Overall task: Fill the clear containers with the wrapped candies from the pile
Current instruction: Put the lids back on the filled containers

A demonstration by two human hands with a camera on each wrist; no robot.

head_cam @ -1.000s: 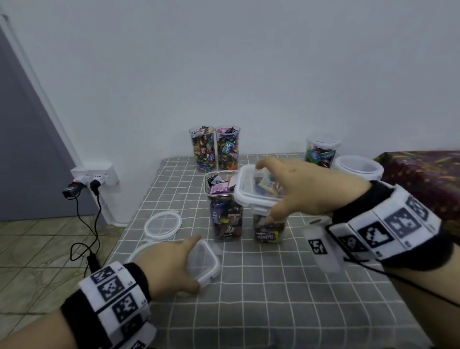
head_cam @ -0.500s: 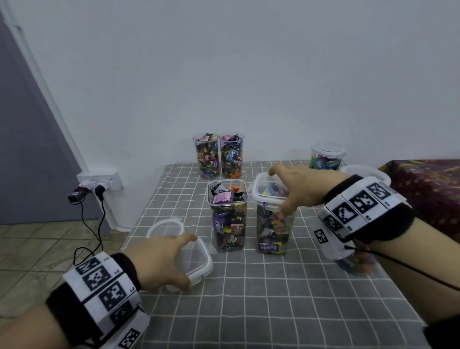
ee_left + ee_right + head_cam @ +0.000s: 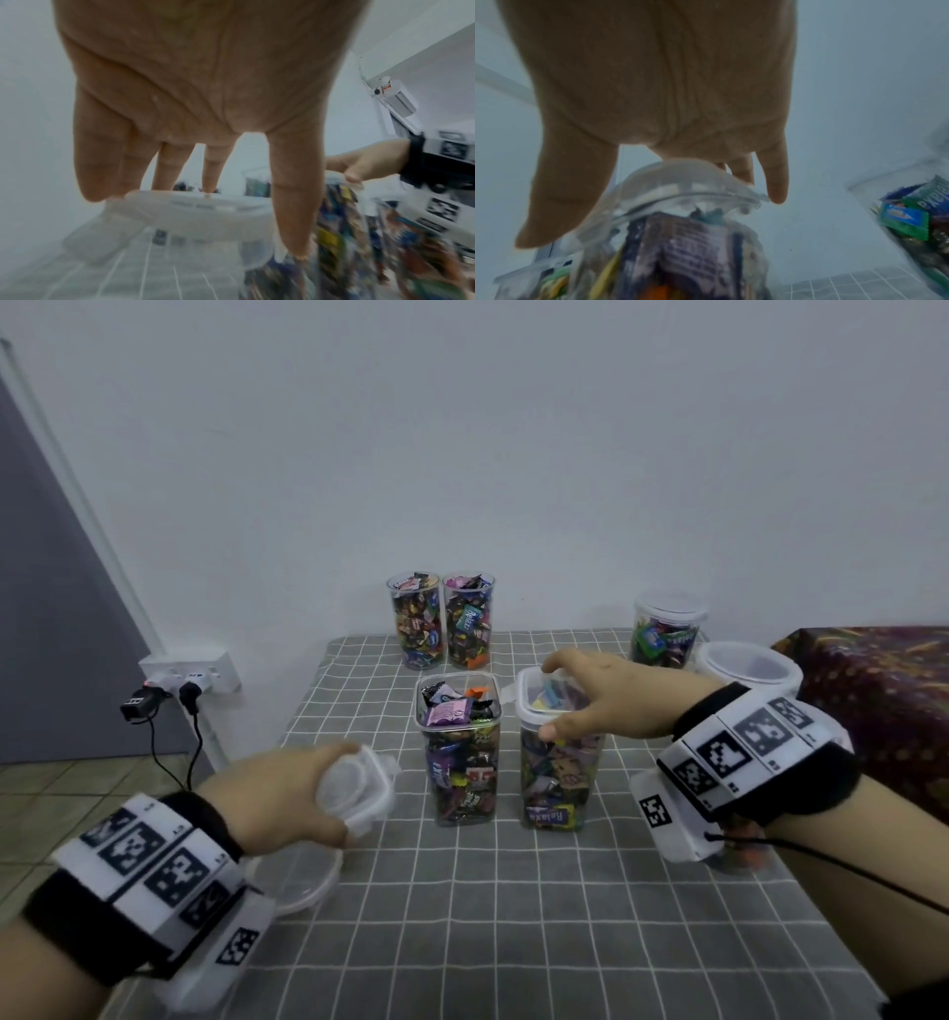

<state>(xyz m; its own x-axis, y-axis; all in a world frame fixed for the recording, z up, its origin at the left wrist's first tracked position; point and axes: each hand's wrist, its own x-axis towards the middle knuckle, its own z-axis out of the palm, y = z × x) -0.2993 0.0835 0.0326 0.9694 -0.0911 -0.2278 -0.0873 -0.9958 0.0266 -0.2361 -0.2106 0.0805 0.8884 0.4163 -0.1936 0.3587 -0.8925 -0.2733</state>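
- Containers, square, clear, two at mid counter [image 3: 513, 942]: left container [image 3: 458, 752] open-topped, heaped with wrapped candies [image 3: 452, 711]; right container [image 3: 557, 762] full, its lid [image 3: 534, 711] sitting on the rim.
- Right hand [image 3: 601, 698]: fingers [image 3: 775, 178] and thumb curled over the lid's edges, gripping it from above; the fingers reach the far edge, the thumb the near edge.
- Left hand [image 3: 280, 796]: fingers [image 3: 290, 203] and thumb curled round a second lid [image 3: 362, 785], square and clear, held off the counter and tilted, just left of the open container. Motion blur in the wrist view; the lid's latch flaps show only faintly.
- Round lid [image 3: 303, 878]: clear, flat on the counter under the left wrist.
- Tall round jars, two [image 3: 416, 621] [image 3: 468, 621]: side by side at the back edge against the wall, open, full of candies.
- Lidded jar [image 3: 665, 631]: back right, partly filled with candies.
- Tub [image 3: 747, 667]: translucent, round, just right of the lidded jar; contents cannot be told.
- Counter cover: grey cloth with white grid.
- Socket strip [image 3: 192, 667]: on the wall at left, with plugs and black cables hanging to the tiled floor.
- Wristbands: black with printed square markers, one on each wrist.
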